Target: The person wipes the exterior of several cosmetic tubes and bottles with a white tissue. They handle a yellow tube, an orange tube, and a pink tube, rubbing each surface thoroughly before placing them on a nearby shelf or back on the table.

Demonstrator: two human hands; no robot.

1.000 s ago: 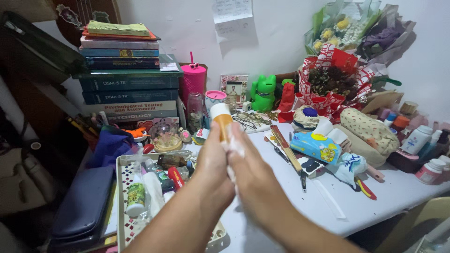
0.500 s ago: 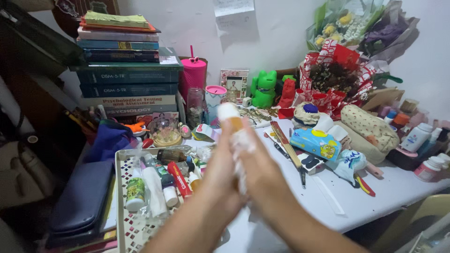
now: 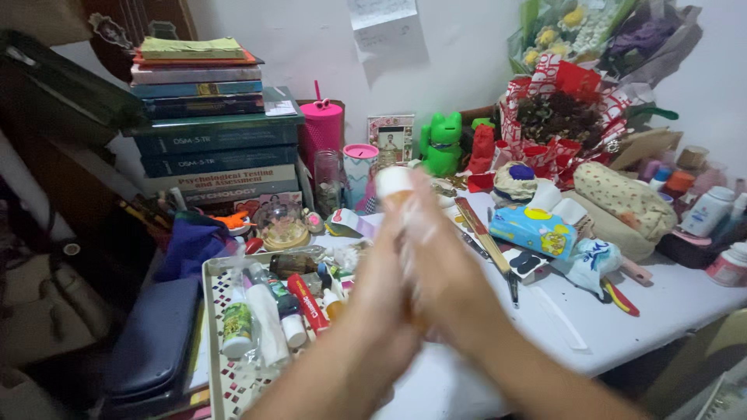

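Observation:
An orange bottle with a white cap point(image 3: 393, 183) stands upright between my two hands above the white table point(image 3: 685, 299). My left hand point(image 3: 381, 299) grips the bottle from the left. My right hand point(image 3: 443, 268) presses a white tissue against the bottle's right side. Most of the bottle's body is hidden by my fingers, and both hands are blurred.
A white mosaic tray point(image 3: 214, 268) of small bottles and tubes lies at my left. A stack of books point(image 3: 210, 124) stands at the back left, a green frog figure point(image 3: 441, 142) and a bouquet point(image 3: 568, 109) behind. A tissue pack point(image 3: 533, 229) and a floral pouch point(image 3: 626, 204) lie at right.
My hands with the bottle have shifted slightly right and closer together, the right hand sliding the tissue over the bottle. The view has drifted a little.

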